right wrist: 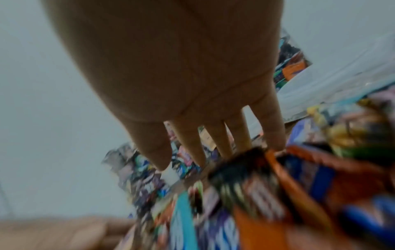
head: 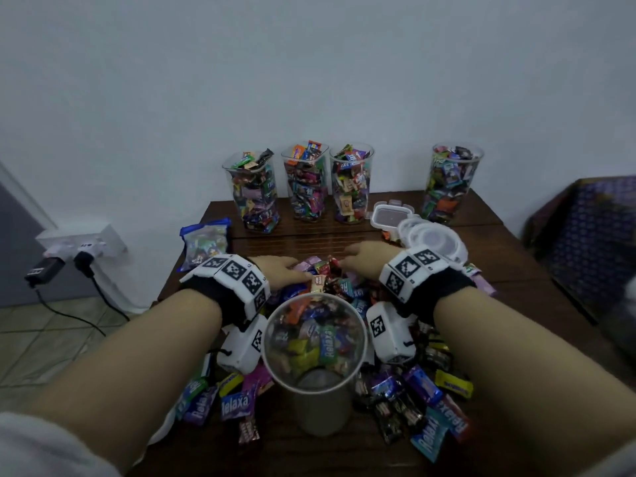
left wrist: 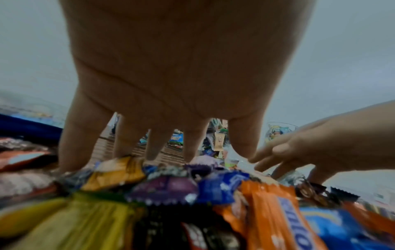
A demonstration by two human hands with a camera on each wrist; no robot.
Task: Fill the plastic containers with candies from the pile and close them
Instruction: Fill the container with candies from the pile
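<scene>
A: Left hand [head: 279,273] and right hand [head: 365,257], both palm-down, fingers straight and spread, tips on the heap of mixed bright-wrapped candies [head: 330,277]. Nothing pinched.

B: Container being filled?

A: Clear round plastic tub [head: 315,342], open, partly full, standing in the pile between the wrists on the dark wooden table [head: 509,270].

B: Others?

A: Four tall clear containers [head: 306,182], full and lidless, along the wall. Clear snap lids [head: 392,216] just right of them.

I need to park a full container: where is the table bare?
Bare wood shows on the table between the row of full containers and the candy pile, and right of the lids. Around the near container it is crowded.
</scene>
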